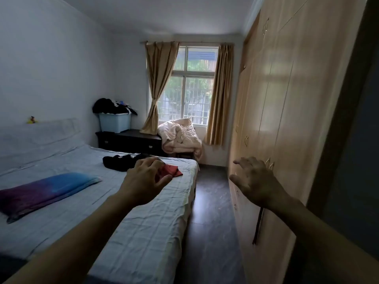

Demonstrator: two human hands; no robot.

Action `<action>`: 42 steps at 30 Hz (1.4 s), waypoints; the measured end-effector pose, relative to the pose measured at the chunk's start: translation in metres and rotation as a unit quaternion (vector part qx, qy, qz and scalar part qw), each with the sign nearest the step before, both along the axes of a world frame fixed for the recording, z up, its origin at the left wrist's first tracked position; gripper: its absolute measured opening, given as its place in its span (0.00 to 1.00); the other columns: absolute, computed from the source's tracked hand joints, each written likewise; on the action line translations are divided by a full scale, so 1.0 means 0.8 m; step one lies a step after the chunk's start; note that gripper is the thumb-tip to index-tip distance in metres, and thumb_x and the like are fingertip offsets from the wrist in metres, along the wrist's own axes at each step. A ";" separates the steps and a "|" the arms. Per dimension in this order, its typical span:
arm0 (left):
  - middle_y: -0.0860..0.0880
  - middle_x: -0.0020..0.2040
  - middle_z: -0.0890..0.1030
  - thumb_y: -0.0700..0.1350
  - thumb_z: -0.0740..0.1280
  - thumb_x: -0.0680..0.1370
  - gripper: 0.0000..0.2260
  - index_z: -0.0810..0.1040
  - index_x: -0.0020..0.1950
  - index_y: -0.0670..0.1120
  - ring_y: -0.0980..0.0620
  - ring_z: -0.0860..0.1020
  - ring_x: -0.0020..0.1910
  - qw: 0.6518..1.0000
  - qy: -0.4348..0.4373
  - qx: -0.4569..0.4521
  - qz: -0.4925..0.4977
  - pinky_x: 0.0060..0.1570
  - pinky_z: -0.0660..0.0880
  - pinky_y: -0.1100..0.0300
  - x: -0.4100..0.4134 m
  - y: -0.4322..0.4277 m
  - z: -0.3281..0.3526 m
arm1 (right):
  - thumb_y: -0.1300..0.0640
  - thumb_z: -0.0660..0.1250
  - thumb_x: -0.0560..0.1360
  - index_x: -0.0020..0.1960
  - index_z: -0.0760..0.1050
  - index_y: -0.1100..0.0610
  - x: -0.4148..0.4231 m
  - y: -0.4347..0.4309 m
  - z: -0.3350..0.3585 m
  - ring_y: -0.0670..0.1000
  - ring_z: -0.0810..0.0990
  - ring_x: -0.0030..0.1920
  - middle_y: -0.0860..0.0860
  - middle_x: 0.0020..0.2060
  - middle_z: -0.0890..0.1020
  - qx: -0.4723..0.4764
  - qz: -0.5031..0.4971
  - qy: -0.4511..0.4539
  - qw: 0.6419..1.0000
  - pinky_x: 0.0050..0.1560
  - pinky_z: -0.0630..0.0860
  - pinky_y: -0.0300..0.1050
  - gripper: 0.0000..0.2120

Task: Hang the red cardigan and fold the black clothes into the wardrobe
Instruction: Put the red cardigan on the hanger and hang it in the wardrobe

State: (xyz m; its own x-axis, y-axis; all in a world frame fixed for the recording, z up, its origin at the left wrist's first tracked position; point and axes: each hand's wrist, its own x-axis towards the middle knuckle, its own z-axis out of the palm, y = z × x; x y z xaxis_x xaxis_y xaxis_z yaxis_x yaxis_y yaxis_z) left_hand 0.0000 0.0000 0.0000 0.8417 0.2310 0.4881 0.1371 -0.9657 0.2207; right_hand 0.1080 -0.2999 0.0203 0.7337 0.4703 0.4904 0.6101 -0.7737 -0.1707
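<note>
The red cardigan lies crumpled near the far right corner of the bed. Just behind it, the black clothes are spread on the sheet. My left hand is stretched out in the air in front of the cardigan, fingers loosely curved, holding nothing and covering part of the red fabric. My right hand is raised with fingers spread, empty, in front of the wardrobe. The light wooden wardrobe doors along the right wall are all closed.
A blue and purple pillow lies on the bed's left side. A dark dresser with a blue bin of clothes stands by the window. A chair piled with a cream quilt blocks the aisle's far end. Dark floor runs between bed and wardrobe.
</note>
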 end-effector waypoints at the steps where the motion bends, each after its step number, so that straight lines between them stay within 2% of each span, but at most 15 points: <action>1: 0.50 0.77 0.65 0.68 0.60 0.77 0.30 0.68 0.74 0.52 0.47 0.61 0.75 1.000 0.003 0.003 0.001 0.68 0.66 0.46 0.006 0.000 -0.004 | 0.41 0.62 0.79 0.74 0.65 0.50 0.003 0.001 -0.003 0.54 0.65 0.72 0.52 0.73 0.67 -0.001 -0.001 0.006 1.000 0.69 0.67 0.53 0.27; 4: 0.50 0.77 0.65 0.66 0.61 0.78 0.29 0.68 0.74 0.52 0.47 0.61 0.75 1.000 0.017 0.013 0.005 0.68 0.66 0.50 0.030 -0.003 -0.018 | 0.41 0.61 0.79 0.74 0.64 0.50 0.017 -0.004 -0.015 0.53 0.65 0.72 0.51 0.73 0.67 -0.021 0.000 0.021 1.000 0.69 0.68 0.53 0.27; 8: 0.50 0.77 0.64 0.67 0.59 0.77 0.29 0.67 0.74 0.53 0.47 0.60 0.76 0.999 0.032 0.019 -0.003 0.67 0.67 0.48 0.076 -0.014 -0.032 | 0.41 0.61 0.79 0.74 0.65 0.50 0.056 -0.013 -0.024 0.53 0.66 0.72 0.51 0.73 0.67 -0.015 0.001 0.021 1.000 0.68 0.69 0.53 0.27; 19: 0.50 0.77 0.64 0.66 0.60 0.78 0.28 0.65 0.75 0.56 0.48 0.60 0.76 0.998 0.052 0.043 0.010 0.66 0.67 0.47 0.252 -0.045 -0.024 | 0.42 0.61 0.80 0.75 0.64 0.51 0.235 -0.032 -0.030 0.52 0.66 0.71 0.51 0.73 0.68 0.005 0.019 0.016 1.000 0.68 0.68 0.49 0.27; 24: 0.52 0.77 0.65 0.66 0.60 0.78 0.30 0.61 0.77 0.57 0.48 0.61 0.75 0.998 0.055 0.033 0.005 0.66 0.67 0.49 0.327 -0.041 -0.039 | 0.40 0.62 0.79 0.74 0.65 0.51 0.314 -0.016 -0.043 0.52 0.67 0.72 0.51 0.72 0.68 0.005 0.031 0.026 0.999 0.69 0.69 0.52 0.27; 33: 0.52 0.75 0.67 0.73 0.48 0.71 0.37 0.66 0.74 0.55 0.48 0.63 0.74 0.996 0.077 0.048 0.001 0.63 0.71 0.48 0.499 0.036 -0.067 | 0.41 0.61 0.79 0.74 0.64 0.50 0.478 0.058 -0.073 0.52 0.66 0.72 0.50 0.73 0.67 -0.021 0.011 0.042 0.999 0.70 0.68 0.50 0.27; 36: 0.51 0.76 0.66 0.70 0.54 0.76 0.31 0.65 0.74 0.55 0.48 0.62 0.74 0.996 0.079 0.049 -0.008 0.63 0.70 0.48 0.570 0.075 -0.074 | 0.41 0.61 0.80 0.75 0.64 0.50 0.535 0.090 -0.066 0.51 0.65 0.72 0.50 0.73 0.66 -0.028 0.001 0.054 0.998 0.69 0.67 0.48 0.27; 42: 0.52 0.73 0.70 0.70 0.58 0.76 0.28 0.70 0.71 0.55 0.47 0.66 0.72 0.997 0.065 0.041 -0.019 0.61 0.71 0.48 0.697 0.136 -0.076 | 0.41 0.60 0.80 0.76 0.63 0.51 0.654 0.140 -0.053 0.51 0.64 0.73 0.50 0.74 0.66 -0.029 -0.030 0.053 0.998 0.70 0.64 0.48 0.27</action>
